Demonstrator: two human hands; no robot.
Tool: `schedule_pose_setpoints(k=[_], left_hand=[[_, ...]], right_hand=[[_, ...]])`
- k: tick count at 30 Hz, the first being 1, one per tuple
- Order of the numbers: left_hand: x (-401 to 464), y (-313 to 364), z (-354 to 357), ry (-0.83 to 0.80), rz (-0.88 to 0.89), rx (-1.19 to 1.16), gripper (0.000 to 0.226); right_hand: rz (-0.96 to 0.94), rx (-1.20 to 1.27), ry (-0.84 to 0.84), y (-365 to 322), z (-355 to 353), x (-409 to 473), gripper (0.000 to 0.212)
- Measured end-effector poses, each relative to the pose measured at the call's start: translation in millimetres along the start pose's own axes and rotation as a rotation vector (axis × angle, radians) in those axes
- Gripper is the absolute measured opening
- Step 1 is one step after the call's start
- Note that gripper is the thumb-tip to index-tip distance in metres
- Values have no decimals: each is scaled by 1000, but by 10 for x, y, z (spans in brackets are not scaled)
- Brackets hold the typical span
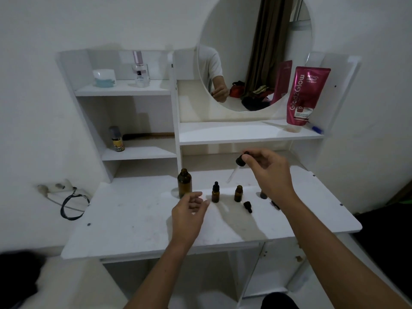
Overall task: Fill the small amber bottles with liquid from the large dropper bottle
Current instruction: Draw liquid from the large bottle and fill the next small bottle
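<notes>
Mid-task at frame centre: the right hand (pixel 265 172) pinches the dropper (pixel 237 166) above the tabletop (pixel 133 219), the left hand (pixel 189 210) hovers relaxed near the uncapped large bottle (pixel 184 184); one small bottle (pixel 238 193) stands open, another (pixel 215 192) capped.

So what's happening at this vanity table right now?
A person is decanting liquid between amber bottles. The right hand pinches the dropper in the air above the table, pipette angled down. The large bottle stands uncapped at left. The left hand hovers empty in front of it. One small bottle is capped, another open, with a loose cap beside it.
</notes>
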State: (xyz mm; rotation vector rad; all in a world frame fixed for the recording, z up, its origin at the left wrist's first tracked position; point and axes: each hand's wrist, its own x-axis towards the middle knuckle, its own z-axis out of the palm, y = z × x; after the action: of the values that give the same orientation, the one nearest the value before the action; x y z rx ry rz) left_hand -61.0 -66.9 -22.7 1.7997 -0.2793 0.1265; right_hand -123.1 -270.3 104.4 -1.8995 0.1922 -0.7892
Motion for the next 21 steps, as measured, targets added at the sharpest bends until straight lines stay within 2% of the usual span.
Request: schedule_pose_setpoints(k=[5, 10, 17, 21], left_hand=[[152, -93, -356, 154, 7, 29, 44], [315, -194, -343, 104, -75, 38, 67], [423, -264, -287, 121, -90, 62, 47], [423, -271, -277, 135, -97, 49, 42]], right_hand=[[-38, 88, -38, -150, 313, 112, 16], [-111, 105, -83, -265, 673, 211, 16], [-106, 133, -103, -315, 991, 359, 16], [-85, 116, -126, -261, 1099, 391, 15]])
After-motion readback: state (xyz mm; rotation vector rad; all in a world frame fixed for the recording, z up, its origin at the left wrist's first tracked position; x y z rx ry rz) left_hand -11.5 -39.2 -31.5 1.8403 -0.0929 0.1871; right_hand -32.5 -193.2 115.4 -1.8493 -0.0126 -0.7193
